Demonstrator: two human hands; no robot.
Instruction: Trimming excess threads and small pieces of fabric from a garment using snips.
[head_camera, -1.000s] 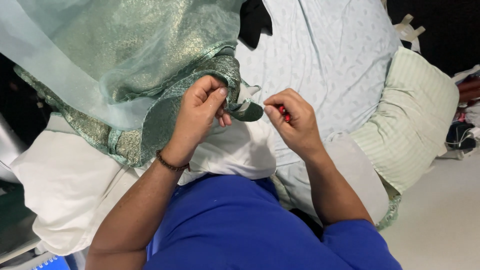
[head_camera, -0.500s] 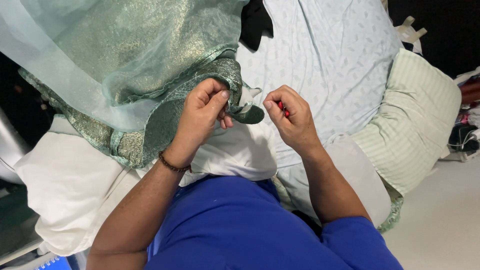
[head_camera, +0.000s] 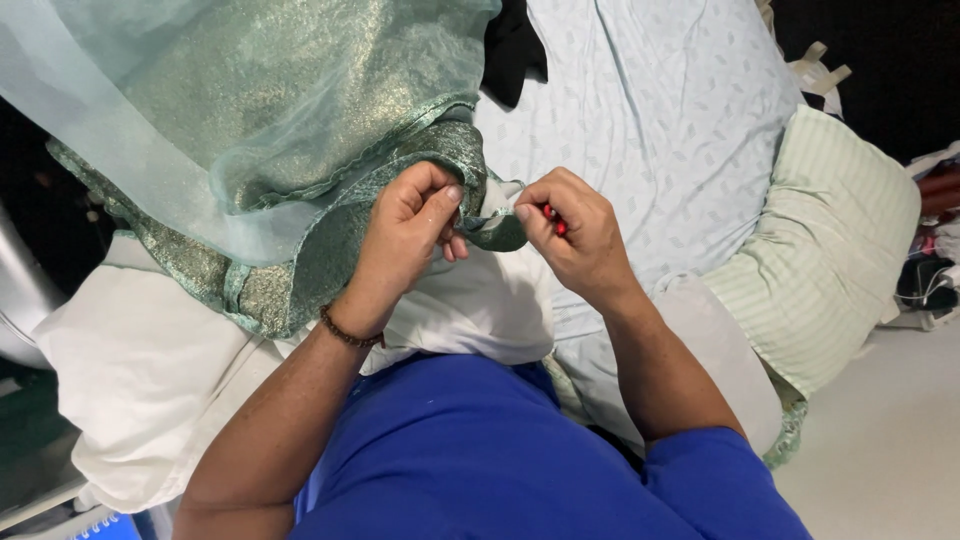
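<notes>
Left hand (head_camera: 405, 240) fingers pinch the green fabric (head_camera: 300, 150) hem; right hand (head_camera: 575, 235), just beside, fingers clamp a small red tool (head_camera: 553, 220).

Two hands, left hand (head_camera: 410, 235) and right hand (head_camera: 575, 235); one green garment (head_camera: 300, 130); one striped pillow (head_camera: 820, 250); one bracelet (head_camera: 348, 335).

Below me I see a bed under a pale blue patterned sheet (head_camera: 660, 130). On it lie a white pillow (head_camera: 150, 370), a green striped pillow (head_camera: 830, 250) and shimmering green fabric (head_camera: 300, 120).
</notes>
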